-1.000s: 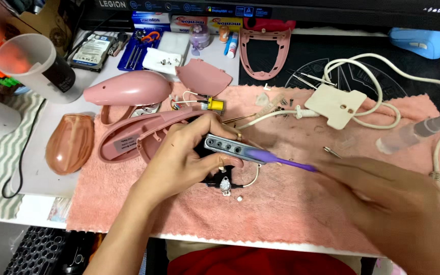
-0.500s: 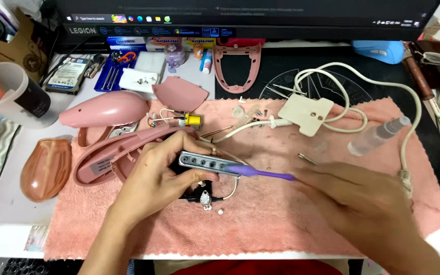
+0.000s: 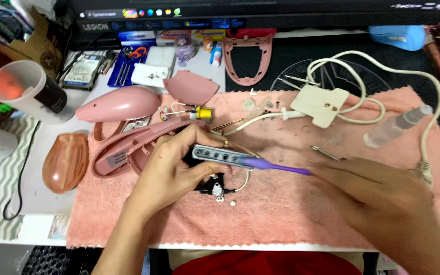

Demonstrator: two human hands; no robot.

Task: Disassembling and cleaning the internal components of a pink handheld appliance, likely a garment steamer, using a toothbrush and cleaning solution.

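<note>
My left hand (image 3: 171, 170) grips a small grey panel with a row of holes (image 3: 220, 154), held over a pink towel (image 3: 281, 219). A black part with wires (image 3: 215, 188) hangs just under the panel. My right hand (image 3: 383, 203), blurred, holds a thin purple tool (image 3: 276, 166) whose tip rests against the panel's right end. A long pink plastic shell (image 3: 128, 150) lies just left of my left hand.
Other pink shell pieces (image 3: 120, 104) and a brown oval piece (image 3: 66, 162) lie to the left. A white plug with coiled cord (image 3: 322, 104), a clear syringe (image 3: 395, 127), a plastic cup (image 3: 26, 89), small screws and a monitor base sit around.
The view has shifted so the bench sits slightly lower and closer. My right hand has blurred with motion while the purple tool stays at the panel. My left hand keeps its grip.
</note>
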